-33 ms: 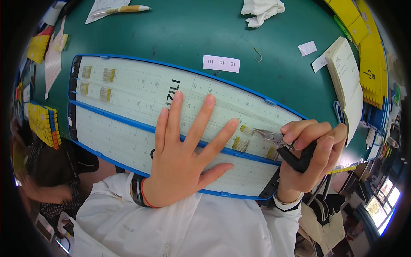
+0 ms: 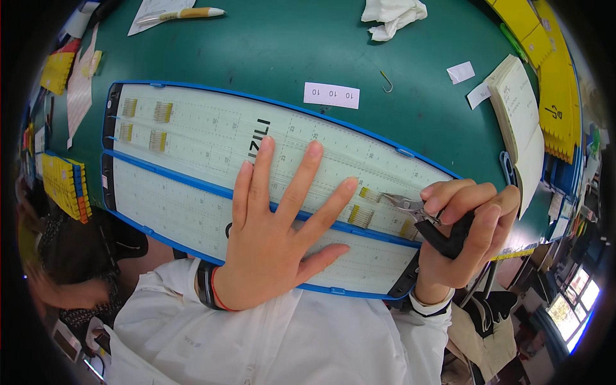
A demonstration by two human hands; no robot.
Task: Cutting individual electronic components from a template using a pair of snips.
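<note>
A long case (image 2: 192, 240) with blue edges lies spread out in front of me, its two pale panels side by side. My left hand (image 2: 269, 224) rests across it, fingers spread flat. Fingers of my right hand (image 2: 491, 221) wrap round small metal nippers (image 2: 405, 204) with black handles. The tips of the nippers reach a cluster of thin yellow pieces (image 2: 369, 194) on the upper panel; whether they grip one is too small to tell. Beside it sits another yellow cluster (image 2: 360, 217), and a third (image 2: 409, 228) is partly behind the handles. Similar clusters (image 2: 163, 112) stand at the panel's left end.
On the green table (image 2: 269, 58) beyond the case are a printed paper strip (image 2: 331, 95), a small hook (image 2: 386, 81), crumpled tissue (image 2: 393, 18) and a pen (image 2: 179, 15). An open notebook (image 2: 515, 109) lies right. Another person's hand (image 2: 74, 292) shows at left.
</note>
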